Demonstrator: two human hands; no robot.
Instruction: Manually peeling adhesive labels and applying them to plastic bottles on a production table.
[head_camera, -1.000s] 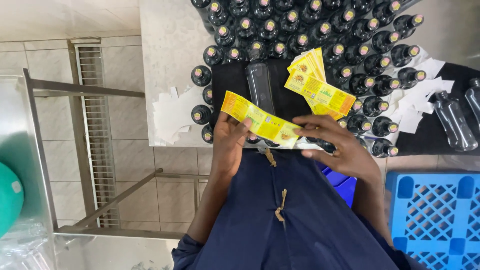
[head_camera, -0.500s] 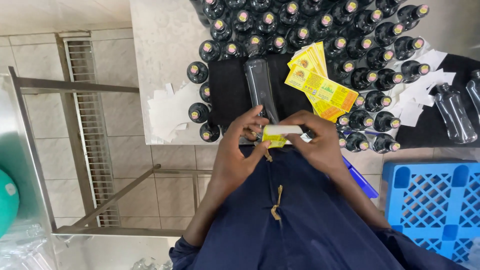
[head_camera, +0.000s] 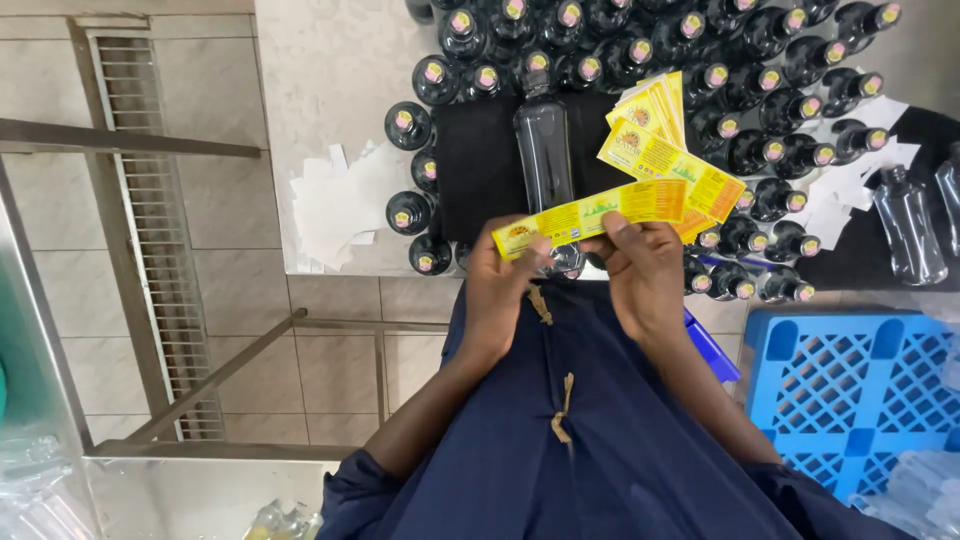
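Head view: the left hand (head_camera: 505, 285) pinches the near end of a long yellow label strip (head_camera: 600, 212) between thumb and fingers, and the right hand (head_camera: 640, 275) grips it near the middle, fingertips closed on its edge. The strip stretches from about 9 o'clock of the hands up toward 2 o'clock, just over the black mat (head_camera: 480, 165). It looks thin, light and floppy, likely to curl or crease, so the edges seem the sensible places to hold.

At 12 o'clock of the hands a clear bottle (head_camera: 545, 160) lies on the mat; its contents cannot be told. Dark capped bottles (head_camera: 620, 45) stand packed beyond it, seemingly filled. More yellow labels (head_camera: 665, 150) lie at 1 o'clock. A blue crate (head_camera: 850, 390) sits at 4 o'clock.
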